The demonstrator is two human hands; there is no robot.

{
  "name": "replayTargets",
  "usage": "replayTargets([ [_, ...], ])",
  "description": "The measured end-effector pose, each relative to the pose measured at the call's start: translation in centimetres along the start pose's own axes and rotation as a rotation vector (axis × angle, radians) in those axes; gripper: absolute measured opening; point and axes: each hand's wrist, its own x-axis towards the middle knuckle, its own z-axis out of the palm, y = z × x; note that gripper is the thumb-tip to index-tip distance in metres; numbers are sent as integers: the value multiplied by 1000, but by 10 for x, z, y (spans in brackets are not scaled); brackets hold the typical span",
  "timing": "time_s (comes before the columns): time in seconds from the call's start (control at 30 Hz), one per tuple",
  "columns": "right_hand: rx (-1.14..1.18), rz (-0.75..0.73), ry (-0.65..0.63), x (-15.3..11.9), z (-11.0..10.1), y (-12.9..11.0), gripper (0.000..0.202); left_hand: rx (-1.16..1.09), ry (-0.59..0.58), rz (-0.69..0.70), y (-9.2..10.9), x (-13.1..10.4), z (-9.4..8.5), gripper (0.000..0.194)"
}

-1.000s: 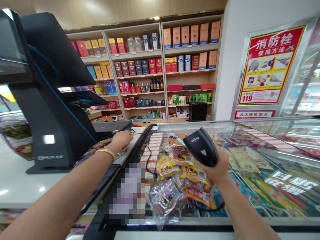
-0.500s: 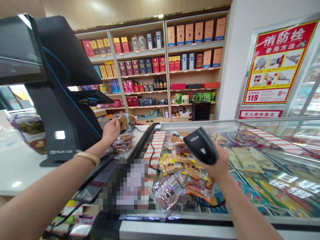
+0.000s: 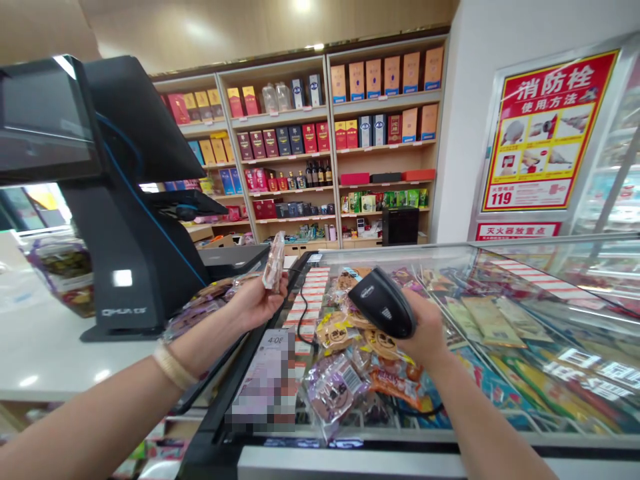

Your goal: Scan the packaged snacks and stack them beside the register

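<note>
My left hand (image 3: pixel 257 301) holds a clear-wrapped flat cookie packet (image 3: pixel 275 261) on edge, fingers closed round its lower end, near the left rim of the glass-topped freezer. In my right hand (image 3: pixel 425 327) is a black barcode scanner (image 3: pixel 384 303), its head tilted up and to the left. Below the scanner, wrapped cookies with yellow labels (image 3: pixel 336 331) lie heaped on the glass. A purple-labelled cookie packet (image 3: pixel 334 393) and an orange snack packet (image 3: pixel 397 385) are at the heap's near side. More wrapped cookies (image 3: pixel 200 308) lie behind my left forearm.
A dark checkout terminal (image 3: pixel 135 220) stands on the white counter (image 3: pixel 45 360) at left. A phone (image 3: pixel 265 373), partly blurred out, rests at the freezer's left edge. The scanner's black cable (image 3: pixel 303 307) runs over the glass (image 3: pixel 450 253). Shelves of boxed goods (image 3: pixel 385 150) line the back wall.
My left hand has moved right and towards me, bringing a cookie packet from beside the terminal to the freezer's edge. The scanner in my right hand has shifted slightly left and down.
</note>
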Motion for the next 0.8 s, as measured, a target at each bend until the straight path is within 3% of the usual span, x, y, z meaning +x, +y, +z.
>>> replayTargets([
  [0.1,35,-7,-34,2,0,-4,14,-59,-125,-295,-9,-14,7,23],
  [0.17,51,-3,-71,2,1,-5,14,-117,-233,-401,-17,-19,9,24],
  [0.27,74,-14,-107,1,1,-6,16,-104,-321,-441,-29,-20,9,23],
  [0.43,126,-32,-126,2,1,-9,19,-18,-370,-508,-45,-15,4,18],
  [0.67,179,-31,-145,3,2,-9,15,91,-422,-444,-54,-9,-1,12],
  [0.8,180,-17,-79,4,0,-9,18,140,-408,-426,-52,-10,4,9],
])
